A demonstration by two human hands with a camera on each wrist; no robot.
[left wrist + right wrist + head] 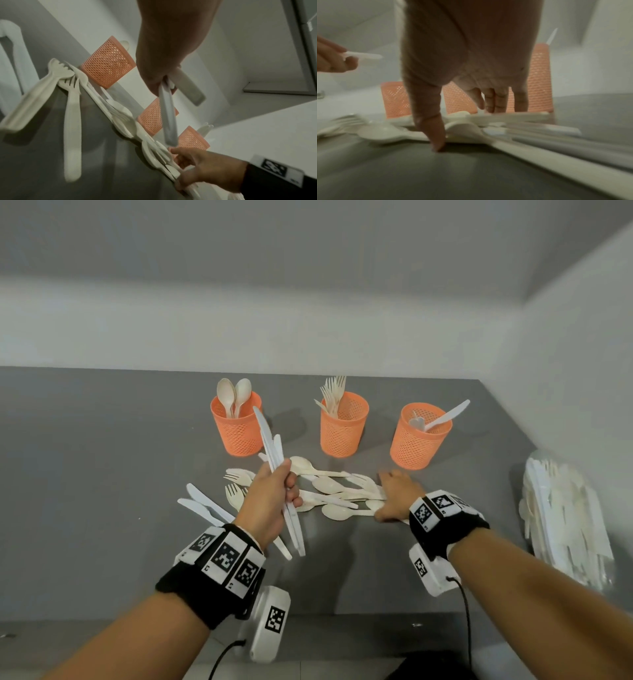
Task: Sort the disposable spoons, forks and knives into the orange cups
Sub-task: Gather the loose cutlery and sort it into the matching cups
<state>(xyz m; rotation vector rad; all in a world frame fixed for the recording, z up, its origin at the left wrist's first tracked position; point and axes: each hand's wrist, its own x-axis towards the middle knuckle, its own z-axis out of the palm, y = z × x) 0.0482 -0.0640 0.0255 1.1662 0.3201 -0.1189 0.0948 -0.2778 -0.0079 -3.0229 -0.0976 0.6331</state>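
Note:
Three orange mesh cups stand in a row: the left cup (236,426) holds spoons, the middle cup (344,424) forks, and the right cup (419,436) knives. My left hand (287,491) is raised in front of the left cup and grips a bundle of white knives (274,446), which also shows in the left wrist view (167,115). My right hand (397,494) lies spread over the handles of a spoon pile (335,491). Its thumb (435,128) touches the table, and its straight fingers (494,101) reach the cutlery.
Loose forks (236,484) and two knives (202,505) lie on the grey table (85,474) left of my left hand. A clear bag of more cutlery (565,518) sits at the right edge. White walls close off the back and right.

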